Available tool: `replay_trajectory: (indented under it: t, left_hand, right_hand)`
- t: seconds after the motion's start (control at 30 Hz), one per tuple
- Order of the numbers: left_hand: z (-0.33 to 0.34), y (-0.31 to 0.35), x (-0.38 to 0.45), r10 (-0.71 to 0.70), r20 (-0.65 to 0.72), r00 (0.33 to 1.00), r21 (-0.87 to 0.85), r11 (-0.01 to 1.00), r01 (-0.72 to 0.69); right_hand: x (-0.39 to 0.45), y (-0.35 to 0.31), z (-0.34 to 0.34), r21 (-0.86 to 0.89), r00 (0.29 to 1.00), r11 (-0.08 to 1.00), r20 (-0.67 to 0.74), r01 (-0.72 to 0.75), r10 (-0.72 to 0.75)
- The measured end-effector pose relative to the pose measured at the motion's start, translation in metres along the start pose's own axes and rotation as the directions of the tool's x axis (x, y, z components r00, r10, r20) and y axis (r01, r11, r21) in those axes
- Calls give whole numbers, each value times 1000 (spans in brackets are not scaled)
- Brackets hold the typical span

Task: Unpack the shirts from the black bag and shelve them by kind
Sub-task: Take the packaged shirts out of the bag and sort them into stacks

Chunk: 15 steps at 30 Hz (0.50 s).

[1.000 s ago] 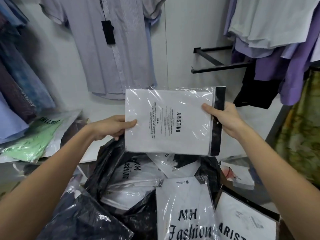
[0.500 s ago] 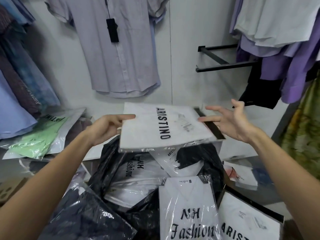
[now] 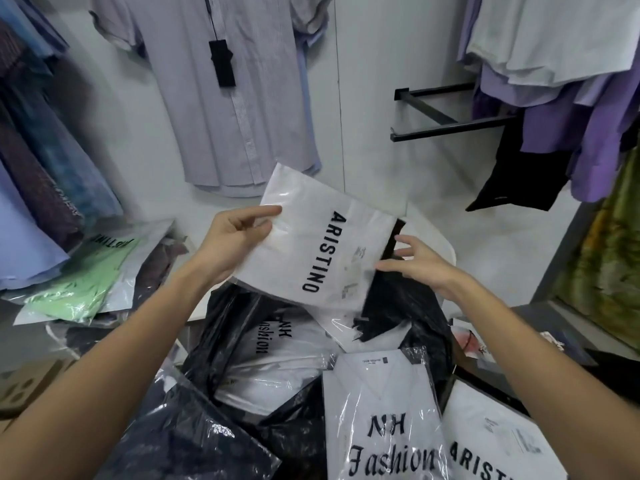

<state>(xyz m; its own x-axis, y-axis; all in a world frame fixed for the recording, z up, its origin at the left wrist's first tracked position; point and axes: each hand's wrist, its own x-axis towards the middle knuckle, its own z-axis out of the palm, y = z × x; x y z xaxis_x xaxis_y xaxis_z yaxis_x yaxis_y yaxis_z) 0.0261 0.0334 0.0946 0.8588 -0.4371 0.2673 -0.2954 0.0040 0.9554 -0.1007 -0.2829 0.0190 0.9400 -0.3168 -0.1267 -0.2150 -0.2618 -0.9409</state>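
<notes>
sorting: one aristino pack [image 3: 311, 244] is out of the black bag [image 3: 401, 299] and held above it, tilted; my read is mid-sort, kind being checked before shelving
left hand [image 3: 228, 244]: pinches the pack's left edge, thumb on top, fingers under
right hand [image 3: 419, 261]: fingers spread and loose at the pack's black end strip, just touching or just off it, can't tell which; holds nothing
bag: open, right below the pack; at least one nh pack [image 3: 273, 362] inside, more white plastic under the held pack
near side of bag: nh fashion pack [image 3: 384, 431], second aristino pack [image 3: 495, 441] and a dark pack [image 3: 173, 445] lie at the bag's front edge
left of bag: green pack [image 3: 79, 275] lies on a white ledge [image 3: 197, 308], label looks like the same brand
next: likely carry the pack left of the bag toward that green one; needs a firmer two-hand or full left grip, plastic is slick
room: open air above the bag up to the hung shirt [image 3: 235, 109]
edges: black rail [image 3: 446, 128] sticks out up and right of the bag; hanging shirts crowd far left and right
progress: early, several packs unsorted
</notes>
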Motion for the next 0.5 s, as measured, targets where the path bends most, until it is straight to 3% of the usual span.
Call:
replay_trajectory:
  t: [0.13,0.3,0.43,0.5]
  left_hand:
    - [1,4,1,63,-43,997,-79,995,-66]
    - [-13,-12,-4,-30,-27,999,-321,947,20]
    - [-21,-20,-15,-160,-48,986,-219,965,146]
    - [-28,-20,-20,-202,70,977,-157,965,211]
  right_hand:
    - [2,11,15,111,990,992,135,-52,37]
    - [10,6,25,411,997,908,-20,78,-77]
    - [14,-11,5,399,985,907,-151,137,-82]
    - [8,-22,-6,396,978,903,-185,166,-99]
